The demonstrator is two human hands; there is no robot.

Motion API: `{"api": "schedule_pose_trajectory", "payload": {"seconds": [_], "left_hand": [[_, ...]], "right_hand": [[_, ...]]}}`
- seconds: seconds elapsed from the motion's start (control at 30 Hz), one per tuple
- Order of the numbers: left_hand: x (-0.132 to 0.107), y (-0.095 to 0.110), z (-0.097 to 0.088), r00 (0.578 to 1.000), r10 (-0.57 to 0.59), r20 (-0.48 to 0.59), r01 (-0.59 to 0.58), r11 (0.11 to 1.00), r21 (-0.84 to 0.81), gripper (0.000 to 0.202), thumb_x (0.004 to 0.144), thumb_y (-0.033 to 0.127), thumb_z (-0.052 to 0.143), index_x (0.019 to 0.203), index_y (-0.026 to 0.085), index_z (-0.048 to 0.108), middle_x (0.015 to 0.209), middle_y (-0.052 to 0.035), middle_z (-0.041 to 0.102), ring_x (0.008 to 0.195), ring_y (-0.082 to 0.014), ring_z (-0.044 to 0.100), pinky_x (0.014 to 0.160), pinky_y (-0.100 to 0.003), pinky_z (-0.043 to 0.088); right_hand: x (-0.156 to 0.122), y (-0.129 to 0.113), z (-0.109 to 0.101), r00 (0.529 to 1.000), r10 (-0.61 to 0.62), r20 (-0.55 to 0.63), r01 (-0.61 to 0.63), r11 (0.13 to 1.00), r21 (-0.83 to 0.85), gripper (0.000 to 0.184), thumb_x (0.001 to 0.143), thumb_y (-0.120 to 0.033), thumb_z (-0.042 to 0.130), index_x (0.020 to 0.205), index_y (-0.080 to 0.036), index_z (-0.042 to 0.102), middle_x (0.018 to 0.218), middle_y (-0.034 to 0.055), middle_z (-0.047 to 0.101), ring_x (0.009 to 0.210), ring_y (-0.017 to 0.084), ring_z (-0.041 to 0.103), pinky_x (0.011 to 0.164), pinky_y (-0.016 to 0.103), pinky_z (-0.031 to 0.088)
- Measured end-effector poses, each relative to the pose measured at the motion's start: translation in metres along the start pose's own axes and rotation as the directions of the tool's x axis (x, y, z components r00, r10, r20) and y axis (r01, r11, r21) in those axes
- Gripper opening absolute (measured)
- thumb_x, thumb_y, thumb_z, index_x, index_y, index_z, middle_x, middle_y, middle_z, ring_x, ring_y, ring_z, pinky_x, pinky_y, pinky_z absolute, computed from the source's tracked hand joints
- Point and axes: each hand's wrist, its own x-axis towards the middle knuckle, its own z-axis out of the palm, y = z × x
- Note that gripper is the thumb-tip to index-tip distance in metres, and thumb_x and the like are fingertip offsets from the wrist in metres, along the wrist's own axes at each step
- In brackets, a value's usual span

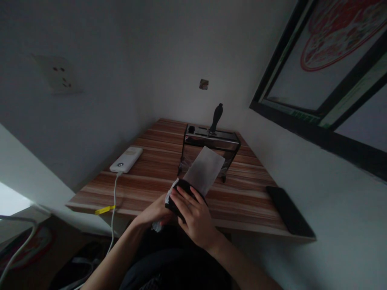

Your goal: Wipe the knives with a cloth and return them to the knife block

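Clerk: Nearest item?
Holder: My right hand (192, 211), lower centre of the frame. Grip: fingers laid close over a dark piece (184, 184), pressing it.
Clerk: And the other?
Holder: My left hand (160, 209), just left of it, mostly hidden behind the dark piece; whether that grip is closed, I cannot tell. One crumpled white wad (157, 226), below it.
Clerk: Work in hand?
Holder: One broad pale plate (205, 169), blade-like, centre of the frame, tilted up to the right, its lower end at the dark piece. I judge the step to be handling or wiping it.
Clerk: Next move calls for?
Holder: In my judgement, a firm hold at the lower end, fingers off the edges, and clearance from the rack behind.
Clerk: Farther?
Holder: Desk (242, 201), wood-grained. Phone-like slab (290, 211), black, lower right. White power bank (127, 160), left of centre, cable (115, 189) attached. Rack (211, 141), beyond the plate, one black handle (217, 117) upright in it.
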Motion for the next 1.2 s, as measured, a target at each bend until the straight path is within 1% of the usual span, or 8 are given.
{"api": "schedule_pose_trajectory", "payload": {"seconds": [0.23,0.33,0.53,0.73,0.87,1.0,1.1,1.2], "left_hand": [[0.001,-0.002,0.0,1.0,0.008,0.001,-0.008,0.999,-0.046,0.025,0.07,0.035,0.064,0.079,0.015,0.051,0.042,0.0072,0.046,0.03,-0.0044,0.034,0.03,-0.017,0.024],[0.001,-0.002,0.001,1.0,0.01,0.0,-0.01,0.997,-0.078,0.026,0.069,0.034,0.064,0.082,0.016,0.051,0.044,0.0075,0.046,0.031,-0.0042,0.033,0.029,-0.016,0.024],[0.002,-0.003,0.001,0.998,0.001,0.059,0.004,0.997,-0.081,0.019,0.067,0.031,0.062,0.068,0.016,0.051,0.039,0.0076,0.042,0.029,-0.0047,0.032,0.028,-0.017,0.023],[0.002,0.0,0.0,0.995,0.009,0.097,-0.003,0.998,-0.067,0.026,0.068,0.032,0.06,0.056,0.018,0.042,0.036,0.0074,0.038,0.028,-0.004,0.029,0.028,-0.017,0.022],[0.002,-0.002,-0.003,0.99,0.008,0.144,-0.002,0.999,-0.045,0.032,0.074,0.039,0.061,0.059,0.017,0.043,0.037,0.0068,0.041,0.028,-0.0034,0.03,0.028,-0.016,0.022],[0.002,-0.002,-0.004,0.984,0.009,0.177,0.005,0.997,-0.073,0.03,0.078,0.042,0.06,0.072,0.016,0.047,0.038,0.0091,0.041,0.028,-0.0031,0.03,0.029,-0.014,0.022],[0.001,0.002,-0.003,0.981,0.007,0.192,0.008,0.997,-0.079,0.031,0.077,0.043,0.061,0.08,0.015,0.047,0.038,0.0101,0.04,0.028,-0.0032,0.029,0.029,-0.013,0.02],[0.001,0.005,-0.001,0.981,-0.002,0.195,0.02,0.996,-0.092,0.033,0.076,0.044,0.062,0.081,0.016,0.046,0.038,0.011,0.038,0.028,-0.0028,0.028,0.029,-0.013,0.019]], "right_hand": [[-0.001,0.008,-0.005,0.999,-0.043,0.014,0.044,0.996,-0.072,0.061,0.088,-0.024,0.049,0.143,-0.012,0.024,0.142,0.0062,0.041,0.136,0.014,0.026,0.115,0.039,0.019],[-0.002,0.011,-0.007,0.995,-0.088,0.044,0.093,0.987,-0.132,0.059,0.089,-0.027,0.049,0.142,-0.015,0.027,0.141,0.0049,0.042,0.137,0.014,0.025,0.114,0.04,0.022],[-0.004,0.017,-0.011,0.988,-0.129,0.09,0.143,0.975,-0.173,0.056,0.09,-0.03,0.048,0.141,-0.016,0.029,0.144,0.004,0.038,0.137,0.014,0.024,0.114,0.04,0.022],[-0.004,0.026,-0.016,0.984,-0.132,0.122,0.152,0.974,-0.168,0.059,0.088,-0.022,0.048,0.143,-0.018,0.026,0.146,0.0015,0.034,0.138,0.013,0.022,0.113,0.039,0.022],[-0.003,0.035,-0.022,0.989,-0.125,0.084,0.14,0.968,-0.207,0.062,0.087,-0.024,0.051,0.143,-0.017,0.026,0.145,0.0041,0.037,0.137,0.014,0.024,0.112,0.04,0.025],[-0.002,0.045,-0.03,0.992,-0.114,0.059,0.124,0.966,-0.228,0.057,0.089,-0.029,0.047,0.141,-0.016,0.029,0.145,0.0048,0.036,0.137,0.016,0.024,0.112,0.04,0.024],[0.0,0.055,-0.036,0.994,-0.098,0.047,0.107,0.967,-0.232,0.053,0.09,-0.026,0.042,0.14,-0.016,0.032,0.147,0.0036,0.032,0.138,0.016,0.022,0.113,0.041,0.021],[0.003,0.066,-0.043,0.997,-0.077,0.003,0.076,0.968,-0.24,0.05,0.09,-0.024,0.038,0.139,-0.016,0.034,0.147,0.0036,0.032,0.138,0.016,0.022,0.113,0.042,0.02]]}}
